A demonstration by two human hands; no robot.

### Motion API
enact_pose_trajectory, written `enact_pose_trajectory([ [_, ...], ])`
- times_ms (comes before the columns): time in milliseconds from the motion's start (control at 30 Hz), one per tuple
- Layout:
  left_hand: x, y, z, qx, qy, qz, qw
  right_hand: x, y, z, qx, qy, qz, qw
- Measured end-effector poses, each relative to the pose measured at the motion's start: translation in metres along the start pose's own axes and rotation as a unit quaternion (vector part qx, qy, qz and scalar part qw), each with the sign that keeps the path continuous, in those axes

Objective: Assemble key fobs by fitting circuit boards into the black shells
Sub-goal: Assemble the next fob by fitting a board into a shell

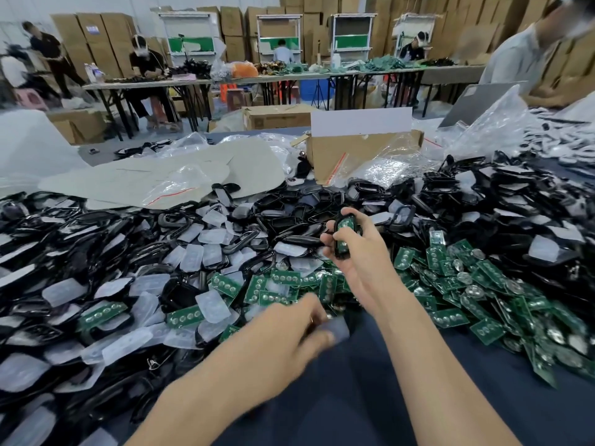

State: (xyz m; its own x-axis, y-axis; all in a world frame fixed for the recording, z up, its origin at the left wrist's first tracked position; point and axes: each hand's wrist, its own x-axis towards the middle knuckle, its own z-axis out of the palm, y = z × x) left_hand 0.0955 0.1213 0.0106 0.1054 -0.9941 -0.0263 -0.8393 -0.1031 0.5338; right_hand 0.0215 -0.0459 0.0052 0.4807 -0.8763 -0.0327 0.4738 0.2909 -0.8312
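Centrally, the right hand (354, 252) grasps a black shell (337, 251) by its long edges, fingers curled round it. A green circuit board (346, 224) lies in the face turned toward the thumb. Both parts are probably light and rigid. The glossy shell looks slippery and the thin board fragile, so edge holds suit best. Below the grip, the left hand (299, 323) is blurred and its hold cannot be told.
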Motion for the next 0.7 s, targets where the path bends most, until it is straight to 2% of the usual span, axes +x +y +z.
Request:
enact_pose_trajectory([
  [67,0.009,-0.009,-0.012,-0.183,0.056,-0.022,0.981,-0.003,0.001,0.005,-0.012,0.006,0.014,1.0],
  [133,0.019,-0.019,-0.024,-0.329,0.123,-0.041,0.935,-0.007,0.004,0.008,-0.048,-0.015,0.031,0.998],
  [233,0.028,-0.033,-0.027,-0.446,0.188,-0.056,0.873,-0.015,0.01,0.013,-0.148,-0.088,0.052,0.984],
  [300,0.031,-0.039,-0.023,-0.465,0.211,-0.06,0.858,-0.021,0.012,0.016,-0.214,-0.129,0.041,0.968],
  [433,0.031,-0.046,-0.016,-0.455,0.216,-0.048,0.862,-0.028,0.014,0.024,-0.294,-0.159,-0.021,0.942],
  [567,0.03,-0.045,-0.013,-0.436,0.211,-0.043,0.874,-0.028,0.017,0.025,-0.311,-0.134,-0.032,0.94],
  [700,0.028,-0.044,-0.012,-0.429,0.188,-0.031,0.883,-0.029,0.017,0.026,-0.311,-0.156,-0.042,0.937],
])
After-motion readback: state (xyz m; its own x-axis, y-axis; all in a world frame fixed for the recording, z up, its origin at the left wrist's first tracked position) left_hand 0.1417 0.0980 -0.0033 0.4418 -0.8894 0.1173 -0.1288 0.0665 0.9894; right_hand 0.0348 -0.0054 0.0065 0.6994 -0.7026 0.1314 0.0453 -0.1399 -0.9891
